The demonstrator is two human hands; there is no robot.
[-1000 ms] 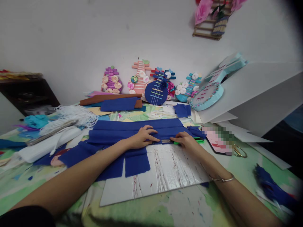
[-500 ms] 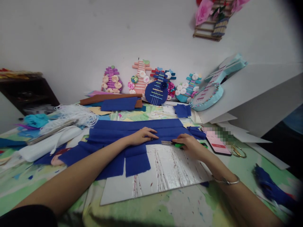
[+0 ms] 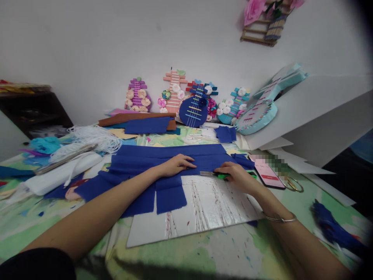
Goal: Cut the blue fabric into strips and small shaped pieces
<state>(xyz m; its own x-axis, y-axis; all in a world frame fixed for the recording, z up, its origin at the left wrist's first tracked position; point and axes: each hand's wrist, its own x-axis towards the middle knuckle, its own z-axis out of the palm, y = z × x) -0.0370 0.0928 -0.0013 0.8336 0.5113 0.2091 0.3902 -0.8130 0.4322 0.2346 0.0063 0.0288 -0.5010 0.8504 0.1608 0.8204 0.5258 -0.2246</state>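
Two hands sit apart: your left hand [image 3: 176, 165] rests loosely on the dark blue, folded, soft-looking sheet [image 3: 208, 158], and your right hand [image 3: 236, 175] is wrapped around the green-handled metal cutter [image 3: 223, 176]. The sheet lies partly over the shiny, scratched white board [image 3: 210, 208]. You seem to be trimming its near edge — that calls for firm pressing and a slow, straight pull.

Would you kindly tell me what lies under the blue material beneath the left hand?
A marked white board shows from under the near edge of the blue material. How far it continues beneath, and whether anything else lies there, is covered.
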